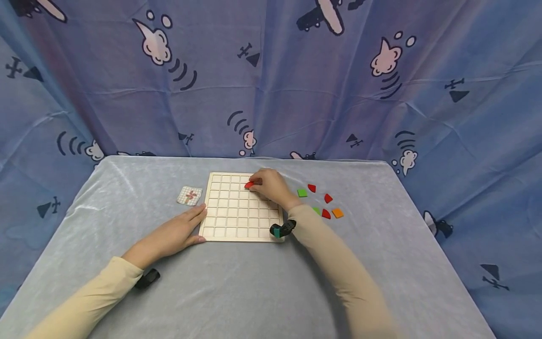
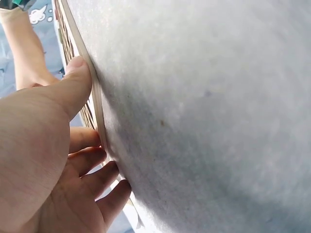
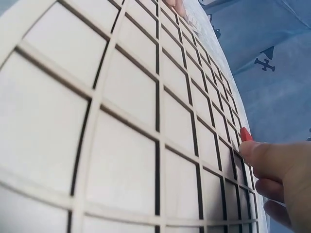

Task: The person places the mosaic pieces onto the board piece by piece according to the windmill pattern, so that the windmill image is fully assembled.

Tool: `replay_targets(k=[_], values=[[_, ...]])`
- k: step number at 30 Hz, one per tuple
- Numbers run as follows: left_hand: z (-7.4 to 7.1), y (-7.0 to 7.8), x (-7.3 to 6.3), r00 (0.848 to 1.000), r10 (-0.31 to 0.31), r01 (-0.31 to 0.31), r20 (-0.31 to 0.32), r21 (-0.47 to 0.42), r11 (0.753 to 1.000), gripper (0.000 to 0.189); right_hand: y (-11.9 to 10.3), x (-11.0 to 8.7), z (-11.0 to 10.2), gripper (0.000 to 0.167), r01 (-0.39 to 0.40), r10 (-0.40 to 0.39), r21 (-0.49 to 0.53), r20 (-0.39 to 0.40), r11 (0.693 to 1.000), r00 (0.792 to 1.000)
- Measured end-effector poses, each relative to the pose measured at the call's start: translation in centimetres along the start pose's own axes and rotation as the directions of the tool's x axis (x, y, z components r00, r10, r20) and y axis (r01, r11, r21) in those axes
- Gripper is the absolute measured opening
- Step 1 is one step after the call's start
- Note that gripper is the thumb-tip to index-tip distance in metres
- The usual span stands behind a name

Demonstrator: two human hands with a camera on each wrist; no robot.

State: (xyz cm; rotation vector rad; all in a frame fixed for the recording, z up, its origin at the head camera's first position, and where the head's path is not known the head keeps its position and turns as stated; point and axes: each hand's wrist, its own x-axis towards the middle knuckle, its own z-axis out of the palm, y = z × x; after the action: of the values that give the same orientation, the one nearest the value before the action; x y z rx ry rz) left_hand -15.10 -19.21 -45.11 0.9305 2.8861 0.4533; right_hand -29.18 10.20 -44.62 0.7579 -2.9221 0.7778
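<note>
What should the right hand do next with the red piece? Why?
I'd guess the right hand should settle the red piece into a square of the wooden grid board: it pinches the piece near the far edge, the left hand touches the left edge, and the picture card shows red shapes on a grid.

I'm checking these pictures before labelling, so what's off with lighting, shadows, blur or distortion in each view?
Right wrist: the board bows, apparently lens distortion, and darkens in shadow near the right hand; left wrist: the tablecloth looks soft, shaded along the board's edge; head: soft shadow beside the right sleeve, whose lower end looks blurred.
</note>
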Motion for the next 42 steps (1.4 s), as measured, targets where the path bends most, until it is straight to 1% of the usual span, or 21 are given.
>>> replay_targets(k=[6, 19, 31, 36, 42], values=[[0.1, 0.0, 0.1, 1.0, 0.003, -0.003, 0.0, 0.006, 1.0, 0.072, -0.1, 0.6, 0.5, 0.025, 0.018, -0.018, -0.002, -0.001, 1.0, 1.0], [0.2, 0.2, 0.2, 1.0, 0.001, -0.001, -0.003, -0.002, 1.0, 0.072, 0.0, 0.9, 0.8, 0.025, -0.029, 0.027, 0.057, 0.037, 0.998, 0.999], [0.2, 0.1, 0.1, 1.0, 0.004, -0.004, -0.014, 0.009, 1.0, 0.072, 0.1, 1.1, 0.9, 0.022, -0.044, 0.04, 0.109, 0.036, 0.993, 0.999], [0.2, 0.0, 0.1, 1.0, 0.002, -0.002, -0.015, 0.012, 1.0, 0.073, 0.2, 1.2, 1.0, 0.022, -0.047, 0.044, 0.114, 0.036, 0.992, 0.998], [0.3, 0.0, 0.0, 1.0, 0.005, -0.005, -0.025, 0.016, 1.0, 0.073, 0.1, 1.1, 1.0, 0.022, -0.073, 0.067, 0.14, 0.049, 0.987, 0.997]])
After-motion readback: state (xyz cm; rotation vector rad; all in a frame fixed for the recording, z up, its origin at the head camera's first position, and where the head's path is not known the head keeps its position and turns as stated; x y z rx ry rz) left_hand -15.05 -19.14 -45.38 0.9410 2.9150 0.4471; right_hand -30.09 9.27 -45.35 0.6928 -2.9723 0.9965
